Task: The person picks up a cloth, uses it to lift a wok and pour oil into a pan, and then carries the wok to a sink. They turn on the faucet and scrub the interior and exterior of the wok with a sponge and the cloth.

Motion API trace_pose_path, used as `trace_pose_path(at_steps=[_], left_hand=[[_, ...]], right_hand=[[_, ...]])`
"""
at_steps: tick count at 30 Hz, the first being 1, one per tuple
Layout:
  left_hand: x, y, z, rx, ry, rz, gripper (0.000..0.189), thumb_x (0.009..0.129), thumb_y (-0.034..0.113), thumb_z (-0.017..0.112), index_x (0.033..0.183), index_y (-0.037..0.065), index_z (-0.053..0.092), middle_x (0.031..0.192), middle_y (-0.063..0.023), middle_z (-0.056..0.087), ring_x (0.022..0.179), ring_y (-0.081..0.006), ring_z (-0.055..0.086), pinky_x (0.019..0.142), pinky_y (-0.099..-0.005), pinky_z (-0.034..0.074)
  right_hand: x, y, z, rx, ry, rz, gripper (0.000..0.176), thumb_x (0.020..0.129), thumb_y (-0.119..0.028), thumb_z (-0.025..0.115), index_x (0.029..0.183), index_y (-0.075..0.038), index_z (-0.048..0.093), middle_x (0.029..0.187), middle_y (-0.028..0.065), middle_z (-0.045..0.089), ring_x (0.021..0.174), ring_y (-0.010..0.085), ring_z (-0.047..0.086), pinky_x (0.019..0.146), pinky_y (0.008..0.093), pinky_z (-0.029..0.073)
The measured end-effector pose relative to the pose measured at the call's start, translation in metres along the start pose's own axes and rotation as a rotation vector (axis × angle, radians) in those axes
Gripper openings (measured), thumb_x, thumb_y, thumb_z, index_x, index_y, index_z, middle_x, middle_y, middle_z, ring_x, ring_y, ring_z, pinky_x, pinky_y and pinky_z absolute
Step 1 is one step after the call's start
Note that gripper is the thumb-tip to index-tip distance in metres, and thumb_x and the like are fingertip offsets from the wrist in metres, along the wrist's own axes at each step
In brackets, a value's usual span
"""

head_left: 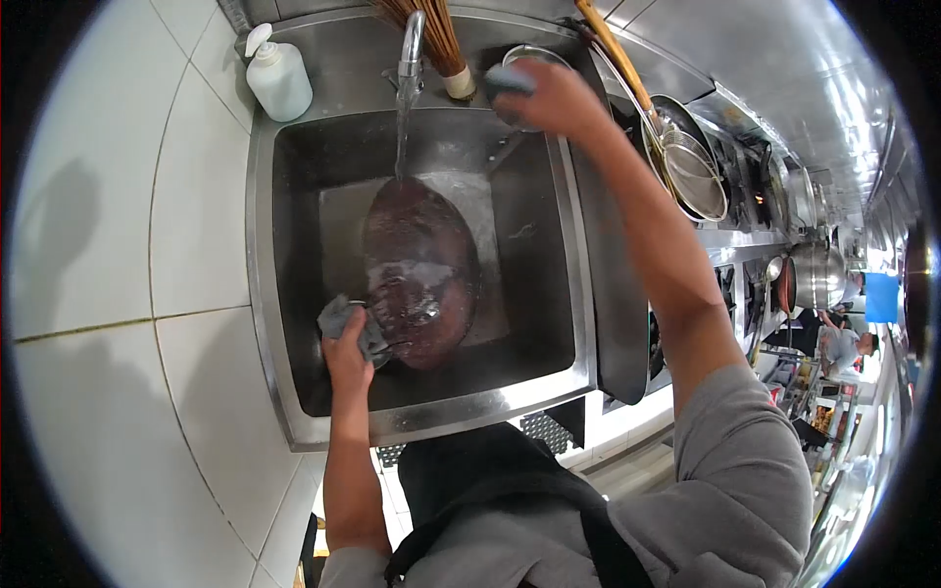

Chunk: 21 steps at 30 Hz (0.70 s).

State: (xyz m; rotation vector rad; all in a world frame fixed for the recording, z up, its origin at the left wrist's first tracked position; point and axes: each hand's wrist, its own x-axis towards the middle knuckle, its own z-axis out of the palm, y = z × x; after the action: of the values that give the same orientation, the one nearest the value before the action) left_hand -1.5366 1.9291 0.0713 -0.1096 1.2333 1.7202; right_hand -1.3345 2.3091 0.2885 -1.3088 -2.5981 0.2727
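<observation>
A large dark wok [421, 265] with a reddish-brown sheen lies in the steel sink [529, 294], appearing oval from here. Water runs onto its far end from the faucet [412, 59]. My left hand [348, 353] is closed on a grey cloth [343, 318], at the wok's near left rim where thin metal handle parts show. Beyond the sink's far right corner, my right hand [549, 98] is smeared by motion and grips a dark grey scrubbing pad [510, 80]. It is over a round metal container [534, 54], partly hidden behind the hand.
A white pump bottle [281, 83] stands at the back left corner, and a bamboo brush [446, 54] is behind the faucet. Strainers [694, 171] and a wooden handle [618, 49] lie right of the sink. Stoves and a large pot [818, 276] continue along that side; a person [843, 348] is farther off.
</observation>
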Motion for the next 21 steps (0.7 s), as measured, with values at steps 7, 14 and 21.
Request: trace_pose_path(at_steps=[7, 14, 21], left_hand=[[0.031, 0.023, -0.023, 0.167, 0.142, 0.081, 0.03, 0.092, 0.015, 0.077, 0.119, 0.009, 0.066, 0.104, 0.0014, 0.069, 0.088, -0.0128, 0.065, 0.07, -0.0309, 0.05], [0.033, 0.025, -0.035, 0.14, 0.06, 0.08, 0.028, 0.094, 0.016, 0.076, 0.118, 0.008, 0.066, 0.105, 0.0004, 0.068, 0.089, -0.0129, 0.065, 0.072, -0.0307, 0.051], [0.035, 0.028, -0.036, 0.04, -0.018, 0.037, 0.033, 0.095, 0.017, 0.075, 0.122, 0.003, 0.064, 0.113, -0.0051, 0.069, 0.098, -0.0186, 0.067, 0.084, -0.0352, 0.054]], right_hand=[[0.071, 0.142, 0.1, -0.408, 0.135, 0.126, 0.076, 0.09, -0.061, 0.061, 0.146, -0.01, 0.054, 0.138, 0.0271, 0.059, 0.128, 0.046, 0.057, 0.109, 0.0489, 0.046], [0.078, 0.136, 0.096, -0.265, -0.095, 0.28, 0.076, 0.094, -0.057, 0.054, 0.152, -0.008, 0.046, 0.14, 0.0315, 0.056, 0.13, 0.0478, 0.055, 0.111, 0.0507, 0.044], [0.051, 0.099, 0.072, -0.089, 0.367, 0.315, 0.062, 0.096, -0.054, 0.058, 0.126, 0.001, 0.064, 0.124, 0.028, 0.066, 0.118, 0.0439, 0.062, 0.101, 0.05, 0.05]])
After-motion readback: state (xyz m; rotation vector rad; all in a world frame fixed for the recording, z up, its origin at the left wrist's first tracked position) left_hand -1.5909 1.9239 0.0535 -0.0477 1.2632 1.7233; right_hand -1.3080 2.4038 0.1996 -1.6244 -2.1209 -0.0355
